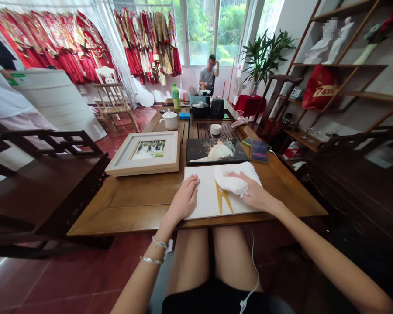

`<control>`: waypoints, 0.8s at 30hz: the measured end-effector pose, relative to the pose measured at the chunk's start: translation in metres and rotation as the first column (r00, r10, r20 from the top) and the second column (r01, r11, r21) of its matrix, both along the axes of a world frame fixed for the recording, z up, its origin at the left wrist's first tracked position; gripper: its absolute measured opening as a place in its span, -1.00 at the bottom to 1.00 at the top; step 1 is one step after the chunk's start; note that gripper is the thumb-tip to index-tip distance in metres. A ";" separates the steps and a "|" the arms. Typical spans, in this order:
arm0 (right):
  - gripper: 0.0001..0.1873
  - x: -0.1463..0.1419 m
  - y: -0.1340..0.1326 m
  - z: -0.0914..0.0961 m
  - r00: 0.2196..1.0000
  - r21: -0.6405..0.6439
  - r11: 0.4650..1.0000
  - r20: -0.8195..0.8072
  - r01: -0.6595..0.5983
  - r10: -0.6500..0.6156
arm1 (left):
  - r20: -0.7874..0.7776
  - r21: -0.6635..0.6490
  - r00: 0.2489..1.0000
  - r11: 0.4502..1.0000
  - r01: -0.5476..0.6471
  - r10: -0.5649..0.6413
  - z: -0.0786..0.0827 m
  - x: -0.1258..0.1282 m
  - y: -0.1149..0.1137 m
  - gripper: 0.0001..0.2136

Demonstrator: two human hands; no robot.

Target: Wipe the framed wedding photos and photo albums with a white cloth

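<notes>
A white board (201,198) lies flat at the table's near edge, with a yellow forked stand (222,198) on its face. My left hand (187,198) is on the board's left edge, its fingers bent over the top and holding it; the thumb is not clearly visible. Under my right hand (253,192) is a bunched white cloth (232,176), gripped and pressed onto the board's right part. The cloth covers the stand's upper end. Just beyond the board lies a dark photo panel (216,151) showing a white gown. To its left is a pale framed photo (144,152).
On the wooden table (131,209) stand a white lidded pot (169,120), a white cup (215,129), a green bottle (176,97) and a black kettle (217,107). A phone (259,151) lies right of the panel. Someone sits at the far end (208,77). A white cable hangs over my lap.
</notes>
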State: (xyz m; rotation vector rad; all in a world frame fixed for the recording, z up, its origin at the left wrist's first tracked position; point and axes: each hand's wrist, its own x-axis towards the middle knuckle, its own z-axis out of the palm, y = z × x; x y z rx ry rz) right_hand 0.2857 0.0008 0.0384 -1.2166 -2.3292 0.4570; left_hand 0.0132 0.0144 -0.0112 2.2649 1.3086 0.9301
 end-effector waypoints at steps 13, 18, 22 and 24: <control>-0.57 0.007 0.004 0.001 0.975 -0.145 0.989 -0.218 0.007 -0.039 | -0.027 0.002 0.999 1.000 0.019 -0.018 0.001 -0.001 0.000 -0.66; -0.56 -0.014 0.057 -0.001 0.959 -0.111 0.989 -0.258 0.094 -0.120 | -0.021 -0.001 0.999 1.000 0.025 -0.025 0.000 -0.002 0.000 -0.66; -0.57 -0.026 0.056 -0.003 0.959 -0.112 0.989 -0.254 0.096 -0.122 | 0.003 0.011 1.000 1.000 0.017 -0.017 -0.001 -0.002 0.000 -0.67; -0.57 -0.029 0.040 -0.005 0.967 -0.113 0.991 -0.238 0.067 -0.092 | 0.002 0.016 1.000 1.000 0.015 -0.015 -0.002 -0.002 0.000 -0.68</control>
